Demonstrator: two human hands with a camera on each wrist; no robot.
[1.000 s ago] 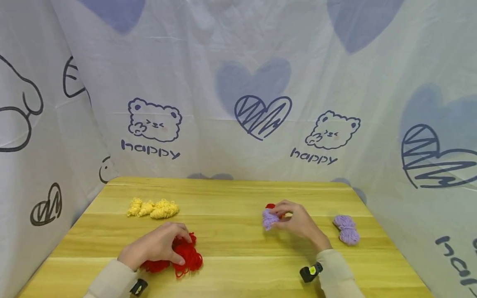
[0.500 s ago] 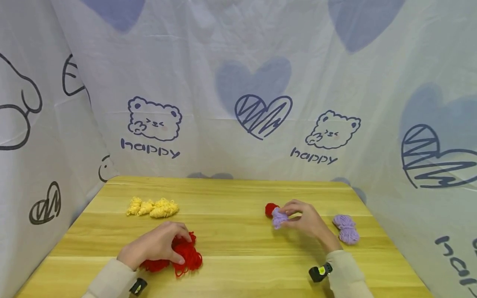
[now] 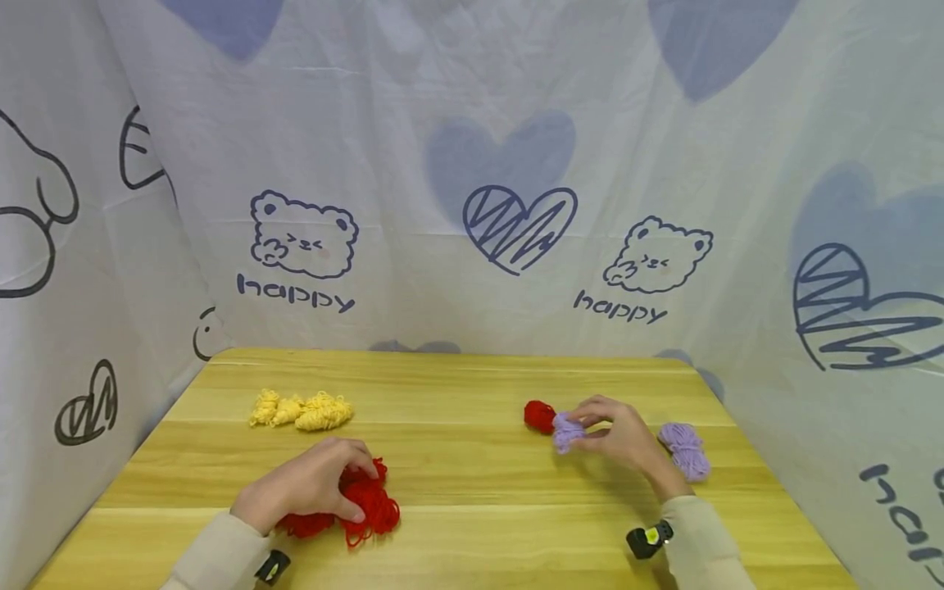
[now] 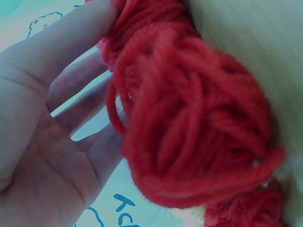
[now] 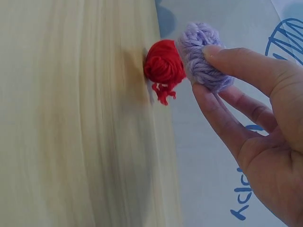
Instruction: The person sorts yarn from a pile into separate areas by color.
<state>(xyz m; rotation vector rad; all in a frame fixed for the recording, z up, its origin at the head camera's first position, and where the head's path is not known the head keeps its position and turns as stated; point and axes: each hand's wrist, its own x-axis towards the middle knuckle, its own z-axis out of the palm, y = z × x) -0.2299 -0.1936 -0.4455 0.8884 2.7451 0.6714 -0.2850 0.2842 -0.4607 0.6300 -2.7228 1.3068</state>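
On the left of the table, my left hand [image 3: 306,487] pinches a bundle of red yarn [image 3: 376,510] between thumb and fingers; its loose loops fill the left wrist view. A second bundle of red yarn [image 3: 306,526] lies partly hidden beneath that hand. My right hand [image 3: 625,440] pinches a small purple skein of yarn [image 3: 566,433] by thumb and fingertips. In the right wrist view this purple skein [image 5: 196,42] is held off the wood, beside a red ball of yarn [image 5: 163,61] with a loose tail that rests on the table.
Another purple skein [image 3: 686,451] lies right of my right hand. Yellow yarn bundles [image 3: 324,412] sit in a row at the back left of the wooden table [image 3: 457,533]. A printed cloth [image 3: 413,270] hangs behind the table and at both sides.
My right hand has moved right with the purple skein, away from the red ball, which now shows fully. The left hand has stayed in place on the red yarn.
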